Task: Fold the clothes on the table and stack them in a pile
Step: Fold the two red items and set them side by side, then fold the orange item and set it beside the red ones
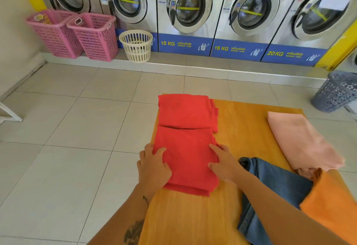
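Observation:
A red garment (185,140) lies partly folded on the left side of the wooden table (241,128), its near half doubled over the far half. My left hand (152,167) grips the near layer's left edge, thumb on top. My right hand (224,163) rests flat on its right edge, fingers spread. A folded pink garment (301,140) lies at the table's right side. Blue jeans (270,190) sit crumpled under my right forearm, and an orange garment (332,206) lies at the near right corner.
Pale floor tiles surround the table. Washing machines (189,9) line the far wall. Two pink baskets (77,34) and a cream basket (136,44) stand at the back left; a grey basket (336,92) stands at the right.

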`<action>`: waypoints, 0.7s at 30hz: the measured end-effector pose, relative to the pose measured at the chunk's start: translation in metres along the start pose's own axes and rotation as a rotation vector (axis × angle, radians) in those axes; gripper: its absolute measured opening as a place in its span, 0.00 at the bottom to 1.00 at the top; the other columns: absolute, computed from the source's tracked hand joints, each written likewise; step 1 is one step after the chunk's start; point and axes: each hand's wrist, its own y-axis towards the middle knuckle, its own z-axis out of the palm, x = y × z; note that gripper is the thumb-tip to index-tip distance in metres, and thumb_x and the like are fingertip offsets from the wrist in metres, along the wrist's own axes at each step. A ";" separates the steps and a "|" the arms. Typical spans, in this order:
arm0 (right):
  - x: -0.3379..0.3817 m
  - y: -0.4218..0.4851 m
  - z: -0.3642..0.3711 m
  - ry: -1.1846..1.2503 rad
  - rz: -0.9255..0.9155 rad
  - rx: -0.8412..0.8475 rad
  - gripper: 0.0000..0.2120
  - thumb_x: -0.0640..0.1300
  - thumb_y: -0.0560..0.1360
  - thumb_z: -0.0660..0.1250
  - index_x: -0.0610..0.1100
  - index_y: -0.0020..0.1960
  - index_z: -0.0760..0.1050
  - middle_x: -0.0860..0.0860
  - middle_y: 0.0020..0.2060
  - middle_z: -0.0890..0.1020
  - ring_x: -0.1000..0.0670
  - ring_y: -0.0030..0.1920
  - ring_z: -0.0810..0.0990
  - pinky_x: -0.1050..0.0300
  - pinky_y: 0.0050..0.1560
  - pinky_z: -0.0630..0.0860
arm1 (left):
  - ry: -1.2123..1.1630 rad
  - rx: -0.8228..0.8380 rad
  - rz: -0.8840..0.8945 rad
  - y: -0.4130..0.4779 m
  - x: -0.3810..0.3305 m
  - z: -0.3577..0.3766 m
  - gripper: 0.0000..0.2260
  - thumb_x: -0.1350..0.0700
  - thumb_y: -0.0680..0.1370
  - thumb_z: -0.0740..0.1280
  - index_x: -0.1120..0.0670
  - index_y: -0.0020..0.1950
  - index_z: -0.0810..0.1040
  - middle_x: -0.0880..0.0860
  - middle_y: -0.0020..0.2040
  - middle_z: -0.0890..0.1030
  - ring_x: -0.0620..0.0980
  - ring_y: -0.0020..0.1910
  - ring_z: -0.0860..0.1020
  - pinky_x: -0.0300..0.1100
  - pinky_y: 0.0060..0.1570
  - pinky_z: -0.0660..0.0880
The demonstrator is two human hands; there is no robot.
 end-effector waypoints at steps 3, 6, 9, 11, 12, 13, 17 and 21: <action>-0.002 -0.020 -0.012 0.056 -0.048 -0.052 0.33 0.44 0.78 0.64 0.50 0.79 0.56 0.48 0.78 0.53 0.46 0.75 0.61 0.55 0.68 0.66 | -0.108 -0.133 0.083 -0.009 -0.018 -0.004 0.19 0.57 0.74 0.63 0.45 0.64 0.76 0.48 0.68 0.68 0.51 0.67 0.66 0.52 0.65 0.68; -0.016 -0.052 -0.027 0.101 -0.078 -0.113 0.31 0.41 0.77 0.65 0.52 0.77 0.60 0.52 0.73 0.62 0.54 0.65 0.67 0.60 0.59 0.67 | -0.349 -0.092 0.158 -0.021 -0.049 -0.006 0.16 0.60 0.75 0.63 0.45 0.60 0.78 0.42 0.57 0.73 0.45 0.58 0.74 0.42 0.58 0.72; -0.045 -0.090 -0.046 0.160 -0.076 -0.197 0.26 0.39 0.78 0.66 0.51 0.74 0.65 0.56 0.65 0.68 0.55 0.64 0.69 0.61 0.61 0.65 | -0.474 -0.018 0.231 -0.042 -0.089 0.001 0.16 0.60 0.77 0.62 0.44 0.59 0.79 0.40 0.55 0.76 0.39 0.54 0.77 0.37 0.56 0.73; -0.067 -0.112 -0.056 0.197 -0.054 -0.232 0.25 0.40 0.78 0.65 0.53 0.73 0.66 0.59 0.64 0.68 0.55 0.62 0.70 0.60 0.61 0.66 | -0.522 0.014 0.264 -0.055 -0.114 0.009 0.16 0.62 0.77 0.62 0.45 0.59 0.79 0.40 0.55 0.77 0.37 0.52 0.77 0.31 0.54 0.71; -0.083 -0.126 -0.063 0.219 -0.038 -0.254 0.24 0.41 0.79 0.65 0.54 0.73 0.67 0.59 0.64 0.68 0.55 0.62 0.70 0.59 0.60 0.68 | -0.545 0.031 0.277 -0.066 -0.132 0.016 0.16 0.62 0.77 0.62 0.46 0.59 0.79 0.41 0.55 0.77 0.36 0.51 0.77 0.27 0.51 0.70; -0.101 -0.138 -0.069 0.237 -0.024 -0.276 0.24 0.41 0.78 0.65 0.54 0.72 0.67 0.59 0.65 0.68 0.54 0.62 0.71 0.58 0.58 0.69 | -0.568 0.055 0.278 -0.076 -0.149 0.024 0.16 0.63 0.77 0.62 0.47 0.60 0.79 0.42 0.55 0.78 0.36 0.50 0.77 0.26 0.48 0.70; -0.171 -0.182 -0.093 0.267 0.067 -0.375 0.26 0.37 0.74 0.68 0.51 0.69 0.71 0.51 0.62 0.74 0.48 0.61 0.76 0.55 0.59 0.72 | -0.617 0.190 0.263 -0.121 -0.208 0.062 0.16 0.64 0.78 0.63 0.49 0.61 0.78 0.45 0.55 0.79 0.37 0.47 0.77 0.23 0.41 0.69; -0.239 -0.215 -0.114 0.190 0.113 -0.436 0.28 0.40 0.74 0.69 0.51 0.72 0.68 0.48 0.68 0.71 0.46 0.66 0.72 0.50 0.66 0.69 | -0.605 0.302 0.271 -0.154 -0.254 0.102 0.17 0.60 0.80 0.63 0.45 0.66 0.74 0.46 0.61 0.76 0.41 0.50 0.77 0.29 0.34 0.72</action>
